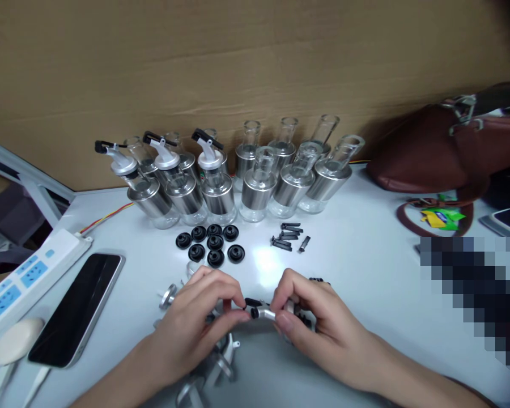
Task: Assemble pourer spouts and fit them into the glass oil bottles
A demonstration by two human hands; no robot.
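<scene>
Near the front middle of the table, my right hand (312, 323) pinches a silver bottle pourer (264, 313) by its body, with the black-tipped spout turned to the left. A black flip lever (254, 302) lies along the top of the spout. My left hand (204, 317) closes thumb and forefinger at the spout's tip, on a small black piece mostly hidden by the fingertips. Loose silver pourer parts (227, 351) lie beneath and around my left hand, partly covered by it. Black parts (318, 280) show behind my right hand.
Several glass bottles with steel bands (259, 191) stand at the back; three carry pourers (211, 156). Black round stoppers (215, 242) and black levers (288, 236) lie in front of them. A phone (76, 309) and power strip (29, 277) are left, a brown bag (433, 147) right.
</scene>
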